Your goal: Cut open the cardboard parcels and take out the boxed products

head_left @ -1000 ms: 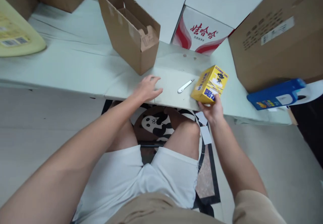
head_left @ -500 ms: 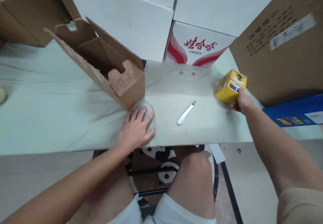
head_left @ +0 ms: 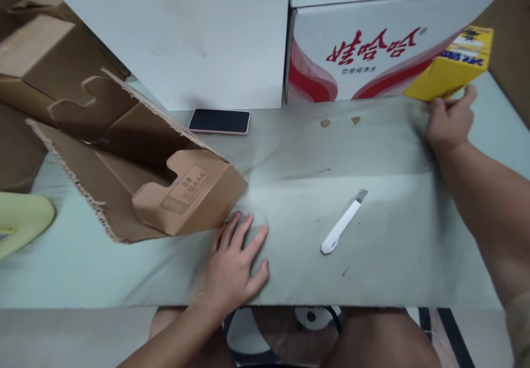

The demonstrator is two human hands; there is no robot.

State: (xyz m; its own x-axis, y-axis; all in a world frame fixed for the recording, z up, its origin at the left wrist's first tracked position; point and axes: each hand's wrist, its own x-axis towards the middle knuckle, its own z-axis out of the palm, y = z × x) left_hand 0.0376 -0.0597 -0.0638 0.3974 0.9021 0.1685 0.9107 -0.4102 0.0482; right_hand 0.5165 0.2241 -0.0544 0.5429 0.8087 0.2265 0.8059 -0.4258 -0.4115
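Note:
My left hand (head_left: 236,266) lies flat with spread fingers on the light green cloth, its fingertips by the near corner of an open brown cardboard box (head_left: 215,202). That box has torn top edges and rests at an angle on the left. At the right, my right hand (head_left: 451,119) has its fingers at the lower edge of a yellow carton (head_left: 451,72) with blue lettering. The carton is tilted in front of the white-and-red box's right end; the hidden fingers' grip is only partly visible. A white utility knife (head_left: 342,227), blade exposed, lies between my hands.
White boxes (head_left: 178,47) are stacked along the back, one a white-and-red box (head_left: 314,36) with red lettering. A phone (head_left: 219,121) lies before them. Brown cartons (head_left: 37,53) stand far left, near a pale yellow-green object (head_left: 25,219). Small brown scraps (head_left: 326,123) lie on the cloth.
My right hand has moved the yellow carton toward the back, beside the white-and-red box. The left hand stays by the open box. The view has shifted, showing the whole phone.

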